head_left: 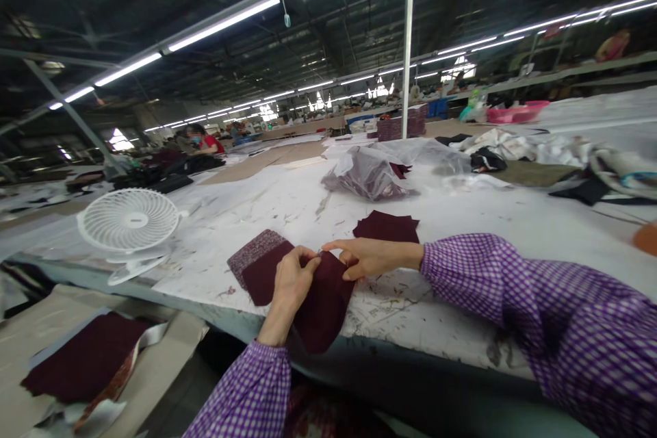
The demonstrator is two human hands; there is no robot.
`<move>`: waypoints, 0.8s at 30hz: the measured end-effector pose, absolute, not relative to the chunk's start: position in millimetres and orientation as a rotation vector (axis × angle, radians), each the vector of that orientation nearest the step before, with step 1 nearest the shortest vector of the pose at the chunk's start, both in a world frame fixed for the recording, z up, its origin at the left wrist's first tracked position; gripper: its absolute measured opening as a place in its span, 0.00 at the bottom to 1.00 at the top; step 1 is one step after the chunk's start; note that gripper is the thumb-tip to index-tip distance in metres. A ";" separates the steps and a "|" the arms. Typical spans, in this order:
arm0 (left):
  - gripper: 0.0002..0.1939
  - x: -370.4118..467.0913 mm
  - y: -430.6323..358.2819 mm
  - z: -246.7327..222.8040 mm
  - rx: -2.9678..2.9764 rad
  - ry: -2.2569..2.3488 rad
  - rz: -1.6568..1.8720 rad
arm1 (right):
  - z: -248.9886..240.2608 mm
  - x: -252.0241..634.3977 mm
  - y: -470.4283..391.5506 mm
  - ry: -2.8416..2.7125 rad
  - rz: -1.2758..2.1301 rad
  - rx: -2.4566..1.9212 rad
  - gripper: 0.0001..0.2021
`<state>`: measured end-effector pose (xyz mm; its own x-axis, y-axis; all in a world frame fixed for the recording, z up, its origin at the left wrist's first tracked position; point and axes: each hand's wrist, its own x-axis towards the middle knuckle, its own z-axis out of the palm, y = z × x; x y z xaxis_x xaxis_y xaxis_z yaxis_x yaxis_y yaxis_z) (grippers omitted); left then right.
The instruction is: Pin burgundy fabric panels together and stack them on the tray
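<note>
A dark maroon fabric piece (323, 308) hangs partly over the table's front edge, between my two hands. My left hand (294, 278) is closed, its thumb and fingers pinching the piece at its upper edge. From the right, my right hand (367, 256) grips the piece's upper right side with curled fingers. Its index finger stretches toward the left fingertips along the top edge. Just left of my left hand lies a stack of maroon and speckled fabric pieces (251, 256). More maroon pieces (387, 226) lie beyond my right wrist.
A white fan (128, 219) stands at the table's left edge. Behind the fabric sits a clear plastic bag (369, 174), near a metal pole (407, 48). Piled cloth (538, 168) and a pink basin (516, 113) are at the right. Below left, maroon fabric (87, 359) lies on cardboard.
</note>
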<state>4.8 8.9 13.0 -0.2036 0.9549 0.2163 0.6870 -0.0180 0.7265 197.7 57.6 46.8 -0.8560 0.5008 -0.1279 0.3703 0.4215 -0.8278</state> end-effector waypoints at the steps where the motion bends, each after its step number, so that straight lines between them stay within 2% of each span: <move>1: 0.05 5.8 8.0 13.9 1.719 1.923 1.077 | 48.0 198.1 58.6 -2.574 1.305 -0.805 0.33; 5: 0.09 11.9 5.8 13.2 1.820 1.969 1.129 | 48.8 200.0 64.5 -2.694 0.510 -0.860 0.18; 8: 0.10 13.3 7.2 9.6 1.987 1.967 1.042 | 44.0 200.6 65.0 -2.748 0.191 -0.804 0.14; 13: 0.12 13.7 8.7 8.5 2.170 2.040 0.811 | 36.1 200.5 60.2 -2.852 0.071 -0.776 0.13; 24: 0.17 24.4 -1.3 13.0 2.491 2.128 0.508 | 32.5 200.2 61.6 -2.841 0.082 -0.739 0.12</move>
<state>24.4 -1.3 13.0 0.1356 0.9308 0.3393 0.9837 -0.1673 0.0658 200.2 61.6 32.5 -0.8535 0.4877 0.1832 0.4764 0.8730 -0.1047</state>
